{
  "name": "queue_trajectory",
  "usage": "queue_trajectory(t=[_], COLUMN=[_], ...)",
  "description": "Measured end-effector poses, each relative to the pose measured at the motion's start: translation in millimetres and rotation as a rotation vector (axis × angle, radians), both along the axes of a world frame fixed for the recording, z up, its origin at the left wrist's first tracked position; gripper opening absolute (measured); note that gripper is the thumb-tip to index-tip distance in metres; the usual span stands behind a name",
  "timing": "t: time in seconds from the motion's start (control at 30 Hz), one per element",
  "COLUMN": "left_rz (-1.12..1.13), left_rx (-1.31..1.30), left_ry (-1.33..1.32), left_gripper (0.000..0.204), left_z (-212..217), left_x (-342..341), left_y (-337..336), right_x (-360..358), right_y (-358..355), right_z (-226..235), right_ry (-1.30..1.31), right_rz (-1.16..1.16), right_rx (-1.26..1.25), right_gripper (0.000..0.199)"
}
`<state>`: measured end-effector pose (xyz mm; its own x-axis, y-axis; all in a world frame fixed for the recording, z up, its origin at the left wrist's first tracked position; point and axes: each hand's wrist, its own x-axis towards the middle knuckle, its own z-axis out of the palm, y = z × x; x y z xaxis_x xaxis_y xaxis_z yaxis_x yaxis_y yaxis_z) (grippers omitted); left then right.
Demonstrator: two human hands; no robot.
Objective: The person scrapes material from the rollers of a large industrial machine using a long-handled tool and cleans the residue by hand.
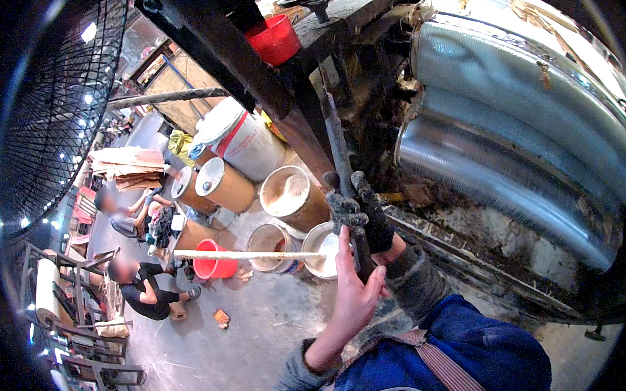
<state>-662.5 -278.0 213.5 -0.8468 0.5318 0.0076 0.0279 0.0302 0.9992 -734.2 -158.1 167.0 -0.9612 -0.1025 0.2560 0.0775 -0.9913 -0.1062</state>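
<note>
My right hand (371, 217), in a dark glove with grey, dirty fingers, is wrapped round a long dark metal bar (336, 135). The bar slants up and away beside the machine. Bare, my left hand (355, 288) is closed about the bar's lower end, its index finger stretched up along it towards the gloved fingers. Just left of my hands stands a bucket with white contents (319, 254). A pale stick (249, 254) reaches across to it.
Large shiny rollers (508, 187) fill the right side. Several drums and buckets, including a tan drum (285, 193) and red bucket (216, 261), stand left. Two people sit farther left, one in black (149, 290). A fan guard (61, 102) is upper left; an orange item (222, 318) lies on the floor.
</note>
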Motion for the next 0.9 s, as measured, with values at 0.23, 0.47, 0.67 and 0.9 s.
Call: queue_trajectory(t=[0.23,0.47,0.67,0.9], left_rz=[-0.008,0.162,0.018,0.078], left_rx=[0.164,0.107,0.118,0.013], left_ry=[-0.058,-0.084,0.027,0.174], left_gripper=[0.072,0.076,0.072,0.074], left_z=[45,35,73,36], left_x=[-55,29,-74,-18], left_y=[41,27,69,31], right_x=[-17,16,-57,-9], right_y=[33,16,63,16], right_z=[58,9,69,21], right_ry=[0.046,-0.083,0.127,0.007], right_rz=[-0.403,-0.159,-0.357,-0.174], right_rx=[0.294,0.167,0.294,0.209], right_gripper=[0.013,0.028,0.027,0.026])
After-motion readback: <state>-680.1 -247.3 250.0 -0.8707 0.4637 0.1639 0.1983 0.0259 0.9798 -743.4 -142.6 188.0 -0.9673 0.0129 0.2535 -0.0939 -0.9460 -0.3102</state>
